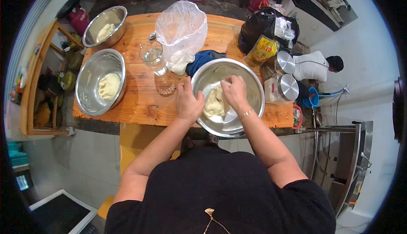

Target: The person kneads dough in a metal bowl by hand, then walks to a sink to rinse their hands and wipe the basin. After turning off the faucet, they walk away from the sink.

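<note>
In front of me stands a steel mixing bowl point(255, 78) holding a pale, soft lump of dough point(215, 102). My left hand point(189, 101) is at the bowl's left rim, fingers along the outside and thumb over the edge, gripping it. Inside the bowl, my right hand point(235, 92) has its fingers curled closed at the dough's upper right edge; the fingertips are partly hidden. Behind the bowl lies a dark blue cloth point(203, 62). Left of that are a clear plastic bag point(180, 26) and a glass jug of water point(153, 58).
Two more steel bowls with dough, a near bowl point(87, 90) and a far bowl point(119, 17), stand on the wooden table point(140, 100) at left. On the right are lidded jars point(288, 87), a yellow pouch point(263, 50) and a black bag point(254, 28). A person in white point(311, 66) is beyond.
</note>
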Demonstrator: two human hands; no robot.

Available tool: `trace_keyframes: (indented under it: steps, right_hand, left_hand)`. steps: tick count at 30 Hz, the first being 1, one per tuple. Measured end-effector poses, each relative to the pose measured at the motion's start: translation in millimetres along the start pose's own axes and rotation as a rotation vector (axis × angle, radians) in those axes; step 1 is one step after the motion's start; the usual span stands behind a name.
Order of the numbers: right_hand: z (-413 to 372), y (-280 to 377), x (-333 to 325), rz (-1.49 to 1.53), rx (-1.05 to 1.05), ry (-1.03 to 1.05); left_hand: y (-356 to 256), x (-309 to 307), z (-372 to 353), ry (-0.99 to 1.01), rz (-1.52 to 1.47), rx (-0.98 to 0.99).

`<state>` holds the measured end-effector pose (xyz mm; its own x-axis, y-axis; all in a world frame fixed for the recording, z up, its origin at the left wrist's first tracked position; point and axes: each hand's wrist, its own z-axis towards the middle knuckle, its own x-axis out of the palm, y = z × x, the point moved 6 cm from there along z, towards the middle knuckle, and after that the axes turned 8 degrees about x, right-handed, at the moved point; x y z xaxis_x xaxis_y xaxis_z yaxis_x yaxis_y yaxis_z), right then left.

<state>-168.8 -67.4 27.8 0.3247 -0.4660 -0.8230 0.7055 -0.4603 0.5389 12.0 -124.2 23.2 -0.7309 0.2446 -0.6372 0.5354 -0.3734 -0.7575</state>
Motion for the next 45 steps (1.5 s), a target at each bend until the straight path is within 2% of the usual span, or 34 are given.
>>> trace_keyframes:
  steps: [1,3,4,6,7,9,10,12,14,17,18,19,20,21,23,25,26,27,29,31,33,34,35,37,38,41,42,45]
  right_hand:
    - [-9.6,12.5,-8.6,-0.001,0.006,0.001]
    - [-25.0,43.4,-24.9,0.627,0.100,0.218]
    - [-33.5,55.2,-37.0,0.629,0.101,0.211]
    - [-47.6,77.3,-52.5,0.914,0.109,0.330]
    - [-49.1,83.5,-60.1,0.916,0.108,0.321]
    - [-52.8,101.9,-90.1,0.715,-0.223,0.047]
    - [-52.6,101.9,-93.4,0.703,-0.224,0.011]
    - [-57.1,101.8,-102.7,0.659,-0.213,0.024]
    - [-61.6,98.3,-106.0,0.616,-0.197,0.041]
    - [-73.7,99.0,-108.5,0.571,-0.345,0.055]
    - [-67.4,94.1,-113.9,0.537,-0.384,-0.043]
    - [-57.5,88.3,-110.6,0.535,-0.379,-0.048]
    - [-43.1,71.3,-106.3,0.729,-0.195,-0.072]
    - [-35.4,57.4,-102.9,0.920,-0.003,-0.096]
    - [-35.3,55.2,-105.9,0.936,0.011,-0.029]
    - [-49.7,77.9,-123.9,0.563,-0.207,-0.077]
    - [-57.3,84.7,-125.0,0.530,-0.311,-0.136]
    - [-63.7,86.5,-123.0,0.530,-0.310,-0.136]
    - [-74.1,93.4,-116.3,0.585,-0.365,-0.025]
    - [-62.0,89.3,-115.3,0.566,-0.344,-0.048]
    - [-40.9,64.6,-108.5,0.873,-0.036,-0.137]
    - [-37.7,60.6,-103.8,0.911,0.032,-0.056]
    - [-38.9,61.3,-104.7,0.911,0.025,-0.056]
    - [-51.9,78.3,-116.2,0.616,-0.191,-0.110]
    - [-57.0,81.6,-117.4,0.593,-0.267,-0.116]
    - [-59.6,79.7,-112.9,0.647,-0.181,-0.057]
    - [-55.6,80.6,-118.2,0.661,-0.162,-0.174]
    - [-50.1,73.9,-112.2,0.709,-0.124,-0.156]
  left_hand:
    - [-7.5,-3.4,0.1,0.006,0.000,0.000]
    - [-37.4,-24.7,2.1,-0.258,0.013,0.240]
    - [-43.2,-24.9,5.3,-0.256,0.013,0.247]
    - [-57.9,-26.1,12.3,-0.305,0.012,0.333]
    - [-62.4,-23.1,15.5,-0.303,0.011,0.342]
    - [-58.9,-11.4,22.5,-0.276,-0.326,0.211]
    - [-59.5,-2.5,24.6,-0.269,-0.328,0.221]
    - [-46.2,23.3,29.8,-0.197,-0.663,-0.009]
    - [-46.4,32.4,36.5,-0.184,-0.651,-0.021]
    - [-40.3,48.3,44.4,-0.125,-0.644,-0.053]
    - [-45.5,55.3,41.9,-0.078,-0.789,-0.085]
    - [-60.0,52.5,39.7,-0.034,-0.933,-0.117]
    - [-76.4,45.9,27.5,0.073,-0.866,-0.071]
    - [-90.9,49.2,17.3,0.048,-1.019,0.024]
    - [-96.1,56.6,11.4,0.128,-1.169,-0.075]
    - [-96.8,51.3,17.4,0.116,-1.158,-0.208]
    - [-70.7,62.6,31.4,0.067,-1.030,-0.105]
    - [-69.2,53.4,40.9,0.012,-0.782,-0.096]
    - [-67.4,46.9,38.4,-0.010,-0.788,-0.199]
    - [-73.5,47.8,32.1,-0.010,-0.876,-0.165]
    - [-82.3,48.8,22.5,-0.010,-0.962,-0.132]
    - [-87.9,51.0,18.2,0.007,-1.061,-0.152]
    - [-92.7,51.7,16.7,0.024,-1.161,-0.170]
    - [-96.9,39.4,15.3,0.037,-1.168,-0.200]
    - [-96.1,36.4,14.2,0.050,-1.173,-0.232]
    - [-71.5,51.5,22.3,0.013,-1.016,-0.182]
    - [-71.7,53.5,21.6,0.031,-1.006,-0.146]
    - [-74.4,63.5,17.0,0.001,-1.056,-0.097]
